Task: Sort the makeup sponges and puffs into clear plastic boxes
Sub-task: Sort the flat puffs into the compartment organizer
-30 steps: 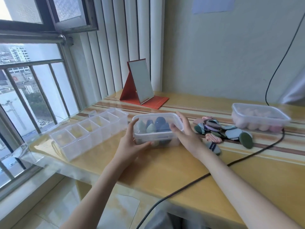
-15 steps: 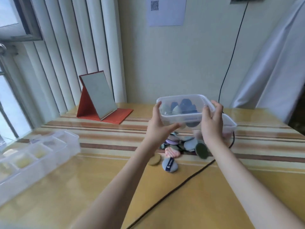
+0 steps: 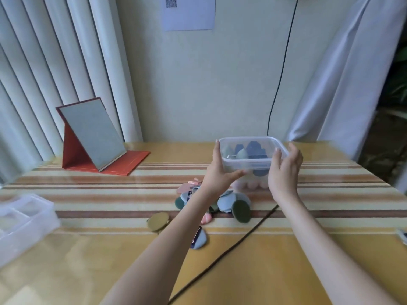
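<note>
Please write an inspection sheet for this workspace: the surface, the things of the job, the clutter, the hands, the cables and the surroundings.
Surface: striped table, glossy.
Job's things: clear box with blue and green sponges, held above a second box with pink sponges; loose puffs in a pile; divided organizer at left edge.
Clutter: red folding mirror.
Hands: left hand and right hand hold the box's sides.
Cables: black cable across the table, another on the wall.
Surroundings: vertical blinds, curtain, paper with QR code.

The lidded box (image 3: 251,159) is clear, smooth plastic, faintly frosted — the sponges (image 3: 246,150) inside look matt. The surface (image 3: 88,249) is glossy, wood-toned and striped. The loose puffs (image 3: 241,211) look soft and velvety — the cable (image 3: 220,258) matt black.
</note>
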{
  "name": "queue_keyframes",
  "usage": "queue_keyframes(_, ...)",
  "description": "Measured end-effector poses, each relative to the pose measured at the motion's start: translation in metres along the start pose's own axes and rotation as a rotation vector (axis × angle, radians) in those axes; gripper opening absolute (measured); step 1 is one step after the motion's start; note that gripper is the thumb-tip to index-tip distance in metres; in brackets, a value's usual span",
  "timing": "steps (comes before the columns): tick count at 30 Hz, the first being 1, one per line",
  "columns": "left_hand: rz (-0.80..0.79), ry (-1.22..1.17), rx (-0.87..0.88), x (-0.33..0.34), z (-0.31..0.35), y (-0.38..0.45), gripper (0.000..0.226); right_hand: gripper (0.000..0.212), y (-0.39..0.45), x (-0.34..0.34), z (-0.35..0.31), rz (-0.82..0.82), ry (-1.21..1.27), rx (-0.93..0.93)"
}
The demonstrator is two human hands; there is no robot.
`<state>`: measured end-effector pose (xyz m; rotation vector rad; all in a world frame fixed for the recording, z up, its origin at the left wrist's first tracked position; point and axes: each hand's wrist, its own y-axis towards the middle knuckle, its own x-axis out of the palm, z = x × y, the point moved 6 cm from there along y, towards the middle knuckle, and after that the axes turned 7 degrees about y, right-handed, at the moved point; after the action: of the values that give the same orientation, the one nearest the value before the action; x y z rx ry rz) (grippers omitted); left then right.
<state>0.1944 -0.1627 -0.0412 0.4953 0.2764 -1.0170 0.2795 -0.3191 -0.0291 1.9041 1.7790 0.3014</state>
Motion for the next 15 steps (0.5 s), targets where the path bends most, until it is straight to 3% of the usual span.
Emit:
queue_keyframes(2, -0.024, 0.021, -0.022, -0.003, 0.004, -0.006, 0.114, 0.047, -0.013, 0.005, -0.019, 0.007, -0.273, -0.276)
queue_keyframes(4, -0.031, 0.089, -0.019, -0.010, 0.008, -0.015, 0.110, 0.049, -0.029, 0.023, -0.030, -0.124, -0.491, -0.471)
queue_keyframes(8, -0.007, 0.215, 0.020, -0.045, 0.014, -0.054, 0.096, 0.045, -0.043, 0.048, -0.030, -0.348, -0.713, -0.478)
queue_keyframes(11, 0.029, 0.365, 0.092, -0.093, 0.008, -0.095, 0.083, 0.045, -0.038, 0.048, -0.036, -0.381, -0.708, -0.404)
queue_keyframes(15, 0.253, 0.955, 0.163, -0.182, -0.017, -0.159, 0.055, 0.046, -0.086, 0.070, -0.098, -0.337, -0.374, -0.560)
